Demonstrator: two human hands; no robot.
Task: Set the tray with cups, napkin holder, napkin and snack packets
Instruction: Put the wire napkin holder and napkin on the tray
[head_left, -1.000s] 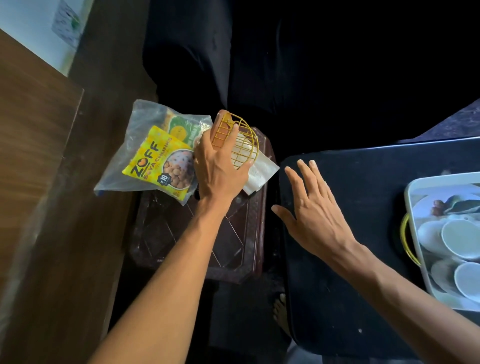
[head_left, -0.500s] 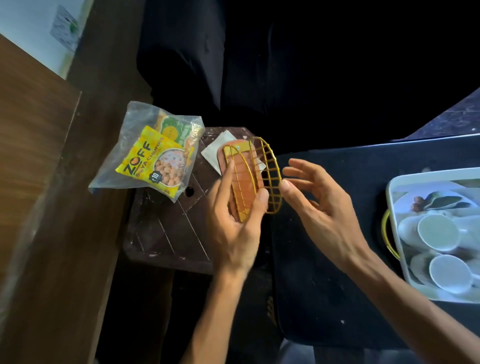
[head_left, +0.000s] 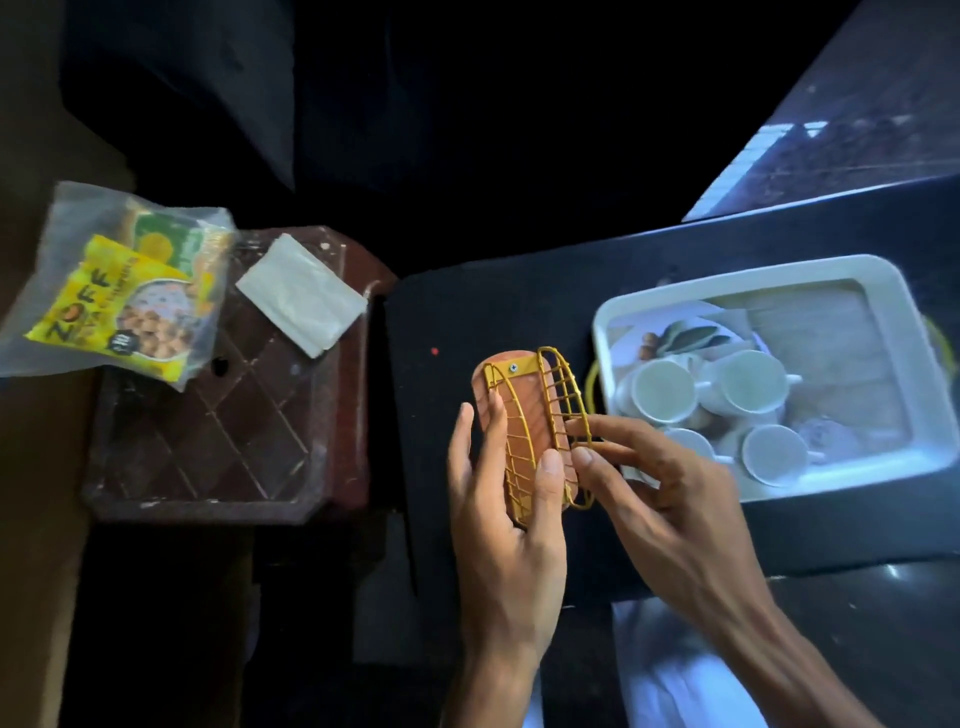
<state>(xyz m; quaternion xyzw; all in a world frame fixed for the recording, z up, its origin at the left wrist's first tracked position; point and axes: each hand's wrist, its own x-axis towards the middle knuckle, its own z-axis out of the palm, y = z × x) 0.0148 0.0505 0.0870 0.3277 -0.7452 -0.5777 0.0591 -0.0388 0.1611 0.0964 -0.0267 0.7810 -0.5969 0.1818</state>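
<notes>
Left hand (head_left: 506, 525): I have it closed on the holder (head_left: 530, 431), thumb on the wooden base, fingers behind.

Right hand (head_left: 660, 499): fingertips pinch the right-hand wire arch near its lower end; a light grip.

Holder: oval wooden base, two yellow wire arches fixed by a screw plate at the top. I hold it in the air over the black table (head_left: 467, 312), just left of the tray (head_left: 613, 322). I judge it light and stiff. The wire probably flexes a little, so the base edges are the better place to hold; pulling on one arch could bend it. The mesh gives good purchase and looks unlikely to slip.

Tray: white, rimmed, on the table. Four white cups (head_left: 662, 391) stand in it, crowded to the left, with a leaf-patterned plate behind. The cups look fragile, so I should set the holder in the bare right part.

Napkin (head_left: 301, 293): folded, white, on the brown stool (head_left: 208, 441); soft, takes a flat pinch.

Packets (head_left: 119, 306): in a clear bag overhanging the stool's far left corner; light, crinkly, probably slippery.
</notes>
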